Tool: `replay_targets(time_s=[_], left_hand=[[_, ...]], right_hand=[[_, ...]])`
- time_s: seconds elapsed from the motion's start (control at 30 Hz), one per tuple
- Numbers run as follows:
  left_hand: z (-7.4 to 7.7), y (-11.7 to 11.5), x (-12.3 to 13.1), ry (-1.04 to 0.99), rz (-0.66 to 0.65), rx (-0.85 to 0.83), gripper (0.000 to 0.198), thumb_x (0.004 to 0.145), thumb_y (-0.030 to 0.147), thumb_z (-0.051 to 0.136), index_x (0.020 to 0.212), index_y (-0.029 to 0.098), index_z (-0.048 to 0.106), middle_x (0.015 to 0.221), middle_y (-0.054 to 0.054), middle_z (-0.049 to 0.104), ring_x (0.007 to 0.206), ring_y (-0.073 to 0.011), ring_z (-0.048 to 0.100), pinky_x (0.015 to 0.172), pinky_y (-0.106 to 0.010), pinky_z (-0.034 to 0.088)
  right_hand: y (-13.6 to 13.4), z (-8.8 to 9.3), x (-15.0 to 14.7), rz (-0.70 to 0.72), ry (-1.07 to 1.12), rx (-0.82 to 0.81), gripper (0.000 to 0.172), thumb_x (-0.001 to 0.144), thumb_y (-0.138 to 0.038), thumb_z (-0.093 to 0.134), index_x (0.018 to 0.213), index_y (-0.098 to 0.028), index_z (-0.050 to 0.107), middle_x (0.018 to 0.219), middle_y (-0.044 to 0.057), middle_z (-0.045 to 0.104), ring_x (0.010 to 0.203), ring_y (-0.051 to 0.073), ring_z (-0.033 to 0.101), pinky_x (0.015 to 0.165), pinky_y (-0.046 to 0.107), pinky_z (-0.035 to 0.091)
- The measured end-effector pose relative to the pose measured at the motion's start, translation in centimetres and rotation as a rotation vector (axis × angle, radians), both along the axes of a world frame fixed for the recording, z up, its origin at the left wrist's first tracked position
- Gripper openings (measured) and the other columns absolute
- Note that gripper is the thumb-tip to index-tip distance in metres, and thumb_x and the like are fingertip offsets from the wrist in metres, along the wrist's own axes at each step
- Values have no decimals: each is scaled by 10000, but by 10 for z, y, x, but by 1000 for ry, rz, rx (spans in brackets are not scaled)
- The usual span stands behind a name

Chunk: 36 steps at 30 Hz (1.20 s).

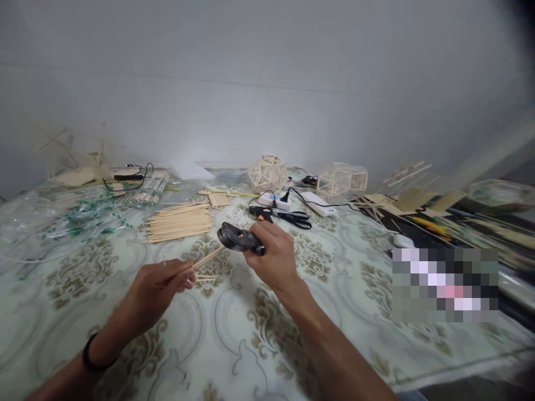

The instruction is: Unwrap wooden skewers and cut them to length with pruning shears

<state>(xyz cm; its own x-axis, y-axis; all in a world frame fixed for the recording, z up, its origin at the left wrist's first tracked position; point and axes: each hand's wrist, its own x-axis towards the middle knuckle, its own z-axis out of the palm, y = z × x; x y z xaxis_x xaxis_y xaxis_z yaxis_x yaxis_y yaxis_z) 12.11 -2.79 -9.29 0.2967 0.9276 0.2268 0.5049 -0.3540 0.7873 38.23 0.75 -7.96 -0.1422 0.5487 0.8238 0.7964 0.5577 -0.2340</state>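
My left hand [161, 284] pinches a thin wooden stick [208, 257] between thumb and fingers. The stick slants up to the right, and its far end meets the jaws of black pliers [236, 238]. Wrapped around the handles of these pliers is my right hand [273, 253]; the exact type of the tool's head is hard to make out. Just beyond my left fingertips, a few short stick pieces [206, 278] lie on the patterned tablecloth [234, 356]. Behind them is a spread pile of long wooden sticks [179, 221].
A hot glue gun [262, 213] with a coiled black cable lies beyond my right hand, beside a white power strip [276, 200]. Stick-built frames [267, 174] stand near the wall. Plastic wrapping [83, 214] is at left; sticks and a black mat [460, 236] are at right.
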Motion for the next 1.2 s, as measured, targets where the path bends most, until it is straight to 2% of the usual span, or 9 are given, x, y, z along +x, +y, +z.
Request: replay_targets(time_s=[0.17,0.37,0.6,0.77,0.93,1.1,1.2], left_hand=[[-3,1,-2,-91,39,-197,393,938,522,585,875,185,778,815,-62,788,700,-229,784,598,-286,656],[-1,4,-2,-182,49,-341,405,916,549,615,865,180,775,836,-61,756,692,-224,774,575,-282,649],[3,1,0,-276,20,-409,452,884,613,660,824,180,772,831,-49,734,681,-224,775,571,-285,647],[-2,-1,-1,-307,-41,-406,445,906,606,650,866,188,795,835,-52,769,704,-230,783,621,-303,659],[-1,0,0,-268,-115,-305,413,951,551,613,878,197,814,802,-60,796,732,-216,772,678,-296,656],[6,-2,2,-210,-150,-198,361,971,463,602,833,212,823,809,-53,806,750,-198,761,686,-264,640],[6,-3,2,-219,-142,-201,356,967,463,606,838,212,823,804,-52,807,743,-197,763,682,-262,642]], right_hand=[[0,0,-1,-39,59,6,179,746,-180,575,612,-228,467,576,-16,542,540,140,468,549,262,320],[2,1,4,-103,337,-160,296,775,-258,588,548,-220,402,515,-62,344,495,104,324,500,248,271],[-5,4,-4,6,431,-232,338,784,-241,594,545,-213,357,526,-68,303,502,85,271,495,245,261],[-10,6,-9,123,512,-236,348,832,-239,611,555,-203,404,528,-69,333,498,77,283,486,237,265],[-12,1,-11,185,610,-270,391,891,-324,649,597,-207,419,532,-71,351,502,85,320,494,244,277],[-14,-1,-14,255,572,-234,342,903,-263,641,635,-204,437,573,-66,391,525,86,341,521,238,311],[-14,0,-15,272,565,-228,314,905,-240,634,647,-203,458,576,-67,394,526,86,344,520,234,313]])
